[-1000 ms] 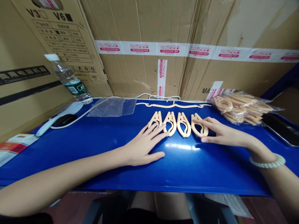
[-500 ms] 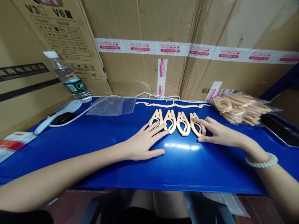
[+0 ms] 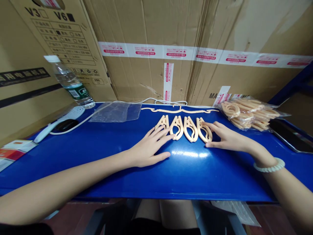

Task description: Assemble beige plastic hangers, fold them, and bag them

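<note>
Several cream folding hangers, folded into loops, lie in a row on the blue table (image 3: 122,137). My left hand (image 3: 149,148) lies open, fingers spread over the leftmost folded hanger (image 3: 165,120), partly hiding it. Its fingertips reach the lower left edge of the neighbouring folded hanger (image 3: 181,130). Another folded hanger (image 3: 186,130) stands between the hands, untouched. At the right end, my right hand (image 3: 223,137) holds the last folded hanger (image 3: 200,130) by its right side, fingers near the top and thumb at the bottom. An unfolded hanger (image 3: 181,110) lies behind the row.
A clear bag of folded hangers (image 3: 249,112) lies at right beside a black phone (image 3: 290,135). Left are a water bottle (image 3: 73,86), a hairbrush (image 3: 58,122), a black oval object (image 3: 67,124), a white cable and an empty plastic bag (image 3: 114,112). Cardboard (image 3: 146,75) walls the back.
The right hand has nudged the rightmost folded hanger slightly left, closer to its neighbour. My left hand stays over the left end. The view has shifted a little.
</note>
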{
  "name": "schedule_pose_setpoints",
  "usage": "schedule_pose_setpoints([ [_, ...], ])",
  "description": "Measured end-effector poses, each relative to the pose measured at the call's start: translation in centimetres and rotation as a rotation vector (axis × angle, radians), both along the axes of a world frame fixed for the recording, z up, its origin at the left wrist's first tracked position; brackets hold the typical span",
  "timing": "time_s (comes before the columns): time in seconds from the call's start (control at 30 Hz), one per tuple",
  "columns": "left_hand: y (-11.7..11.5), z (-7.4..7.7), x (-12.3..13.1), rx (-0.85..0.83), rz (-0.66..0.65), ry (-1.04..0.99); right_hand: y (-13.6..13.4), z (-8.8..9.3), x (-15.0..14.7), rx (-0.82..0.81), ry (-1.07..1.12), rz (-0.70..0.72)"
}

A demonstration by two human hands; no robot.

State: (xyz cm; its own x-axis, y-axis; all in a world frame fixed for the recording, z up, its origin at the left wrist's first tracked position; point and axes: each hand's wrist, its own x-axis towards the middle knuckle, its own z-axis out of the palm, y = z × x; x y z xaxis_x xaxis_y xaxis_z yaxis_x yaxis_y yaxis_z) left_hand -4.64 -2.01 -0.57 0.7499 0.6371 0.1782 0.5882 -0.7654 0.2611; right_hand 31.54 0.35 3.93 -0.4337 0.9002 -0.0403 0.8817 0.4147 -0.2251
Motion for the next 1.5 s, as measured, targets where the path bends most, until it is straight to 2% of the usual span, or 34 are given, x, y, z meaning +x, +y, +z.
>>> schedule_pose_setpoints([
  [0.2, -0.2, 0.2, -0.1, 0.050, 0.015, -0.024, -0.5, 0.4, -0.2, 0.026, 0.040, 0.068],
  [0.47, -0.3, 0.4, 0.1, -0.032, -0.029, 0.086, -1.2, -0.1, -1.7, 0.099, 0.072, 0.255],
  [0.67, -0.4, 0.2, -0.1, -0.033, -0.026, 0.065, -1.3, -0.4, -2.7, 0.139, 0.073, 0.333],
  [1.07, -0.2, 0.0, -0.7, -0.012, 0.023, 0.040, -0.3, -2.2, -4.4, 0.291, 0.088, 0.303],
  [1.33, 0.3, 0.0, -1.0, -0.039, 0.008, 0.014, -0.4, -2.4, -4.6, 0.310, 0.060, 0.291],
  [1.5, 1.1, -0.2, -1.3, -0.019, 0.053, -0.160, -0.6, -2.0, -4.0, 0.273, 0.146, 0.166],
])
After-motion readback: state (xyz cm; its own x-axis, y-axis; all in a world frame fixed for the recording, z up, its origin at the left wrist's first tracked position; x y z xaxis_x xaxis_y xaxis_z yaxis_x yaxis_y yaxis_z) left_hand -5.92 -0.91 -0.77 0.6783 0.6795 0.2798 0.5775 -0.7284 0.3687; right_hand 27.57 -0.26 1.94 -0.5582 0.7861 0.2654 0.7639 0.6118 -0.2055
